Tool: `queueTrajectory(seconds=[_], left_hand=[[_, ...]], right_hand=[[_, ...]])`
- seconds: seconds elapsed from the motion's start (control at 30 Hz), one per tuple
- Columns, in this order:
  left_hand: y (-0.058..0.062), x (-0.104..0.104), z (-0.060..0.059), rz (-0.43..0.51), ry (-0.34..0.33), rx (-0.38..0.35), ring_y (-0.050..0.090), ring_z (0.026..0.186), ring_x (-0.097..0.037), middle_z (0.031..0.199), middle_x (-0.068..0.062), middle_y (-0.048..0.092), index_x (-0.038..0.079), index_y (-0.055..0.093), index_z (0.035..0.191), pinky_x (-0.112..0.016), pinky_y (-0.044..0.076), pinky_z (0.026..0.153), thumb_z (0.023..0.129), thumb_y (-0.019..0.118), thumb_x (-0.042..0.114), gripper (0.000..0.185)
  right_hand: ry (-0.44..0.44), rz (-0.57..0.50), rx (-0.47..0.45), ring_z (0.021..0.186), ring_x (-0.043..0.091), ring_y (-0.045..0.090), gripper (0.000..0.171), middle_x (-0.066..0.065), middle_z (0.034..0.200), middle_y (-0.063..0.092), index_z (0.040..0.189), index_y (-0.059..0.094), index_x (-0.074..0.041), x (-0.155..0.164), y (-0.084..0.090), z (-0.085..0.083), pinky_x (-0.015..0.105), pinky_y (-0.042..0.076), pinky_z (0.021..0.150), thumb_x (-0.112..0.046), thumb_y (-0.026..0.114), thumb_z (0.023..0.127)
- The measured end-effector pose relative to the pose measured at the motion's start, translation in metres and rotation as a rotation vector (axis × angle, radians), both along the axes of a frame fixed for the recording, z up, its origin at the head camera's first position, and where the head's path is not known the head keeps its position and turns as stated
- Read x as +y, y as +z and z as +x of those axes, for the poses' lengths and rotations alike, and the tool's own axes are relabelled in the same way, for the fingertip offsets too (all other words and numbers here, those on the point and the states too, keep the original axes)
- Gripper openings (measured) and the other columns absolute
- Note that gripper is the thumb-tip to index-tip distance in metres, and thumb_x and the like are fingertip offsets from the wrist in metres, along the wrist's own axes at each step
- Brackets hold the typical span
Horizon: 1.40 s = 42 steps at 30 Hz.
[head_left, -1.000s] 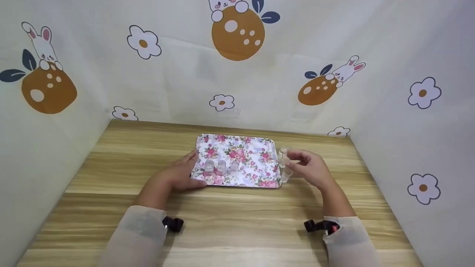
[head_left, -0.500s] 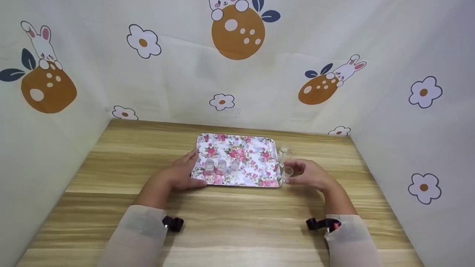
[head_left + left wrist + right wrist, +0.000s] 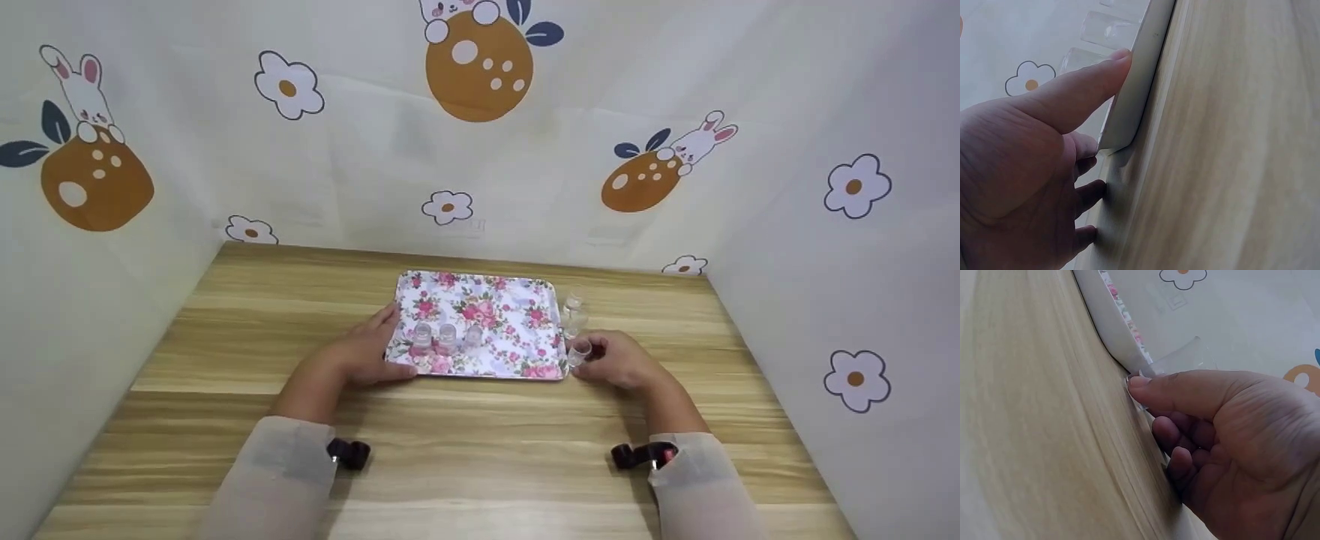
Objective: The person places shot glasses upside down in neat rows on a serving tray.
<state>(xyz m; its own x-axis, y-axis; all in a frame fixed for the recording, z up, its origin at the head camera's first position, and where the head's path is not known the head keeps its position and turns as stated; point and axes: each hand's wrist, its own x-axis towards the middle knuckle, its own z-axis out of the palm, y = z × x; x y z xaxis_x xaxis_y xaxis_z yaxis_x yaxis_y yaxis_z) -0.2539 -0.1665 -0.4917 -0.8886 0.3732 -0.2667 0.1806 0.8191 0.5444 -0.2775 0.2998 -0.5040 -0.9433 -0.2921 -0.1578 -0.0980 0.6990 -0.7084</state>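
A white tray with pink flowers (image 3: 517, 300) lies on the wooden table. My left hand (image 3: 369, 351) spans its near left corner, thumb against the front rim and fingers along the left side. In the left wrist view the thumb (image 3: 1089, 90) lies straight on the rim and the other fingers are spread. Three small clear shot glasses (image 3: 448, 337) stand in a row on the tray's left half. Beside the near right corner, my right hand (image 3: 619, 360) pinches another clear shot glass (image 3: 580, 351) low between thumb and fingers. In the right wrist view this glass (image 3: 1185, 357) is partly hidden by the thumb.
More clear glassware (image 3: 574, 313) stands just behind the right hand, close along the tray's right edge. A patterned cloth wall (image 3: 360, 165) rises behind and at both sides of the wooden table (image 3: 480, 450).
My right hand has come from the glassware at the tray's right edge toward me, down to the nearer shot glass, and now pinches it. The left hand and tray have stayed put.
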Motion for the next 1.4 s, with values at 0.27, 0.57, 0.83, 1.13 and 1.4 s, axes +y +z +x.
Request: queueTrajectory(seconds=[0.27,0.57,0.83,1.13,1.4], left_hand=[[0.000,0.001,0.000,0.000,0.006,-0.001,0.006,0.167,-0.049,0.183,-0.013,-0.004,0.005,0.003,0.172,-0.066,0.013,0.135,0.094,0.074,0.060,0.119],[0.000,0.002,0.001,-0.007,0.006,-0.010,0.005,0.167,-0.049,0.183,-0.012,-0.006,0.007,0.002,0.173,-0.067,0.013,0.135,0.095,0.073,0.061,0.119],[0.001,0.001,0.001,-0.010,-0.002,-0.003,0.005,0.167,-0.047,0.183,-0.013,-0.006,0.005,0.003,0.172,-0.065,0.013,0.136,0.095,0.073,0.061,0.118],[0.001,0.001,0.001,-0.020,0.005,-0.010,0.004,0.167,-0.047,0.183,-0.013,-0.006,0.006,0.003,0.172,-0.066,0.012,0.135,0.095,0.072,0.063,0.119],[0.003,0.001,0.001,-0.031,0.018,-0.014,0.005,0.167,-0.047,0.183,-0.011,-0.006,0.007,0.003,0.173,-0.067,0.012,0.135,0.094,0.073,0.064,0.120]], right_hand=[[-0.012,-0.047,-0.003,0.101,0.021,0.066,0.029,0.005,0.108,0.075,0.107,0.081,-0.020,0.002,0.002,0.000,0.034,0.054,0.094,-0.017,0.091,0.080],[-0.109,-0.120,0.033,0.094,0.017,0.072,0.034,0.008,0.105,0.080,0.115,0.078,-0.008,0.002,0.023,0.001,0.026,0.061,0.082,-0.013,0.087,0.083],[-0.159,-0.286,0.045,0.095,0.012,0.073,0.042,0.009,0.106,0.080,0.125,0.076,-0.005,-0.016,0.029,-0.001,0.021,0.062,0.082,-0.006,0.085,0.084],[-0.131,-0.329,0.125,0.092,0.014,0.069,0.040,0.002,0.097,0.075,0.127,0.078,-0.007,-0.045,0.035,-0.007,0.021,0.060,0.078,-0.011,0.085,0.087],[-0.114,-0.436,0.092,0.086,0.017,0.066,0.038,0.002,0.096,0.071,0.128,0.077,-0.009,-0.085,0.043,-0.013,0.033,0.063,0.070,-0.010,0.084,0.091]])
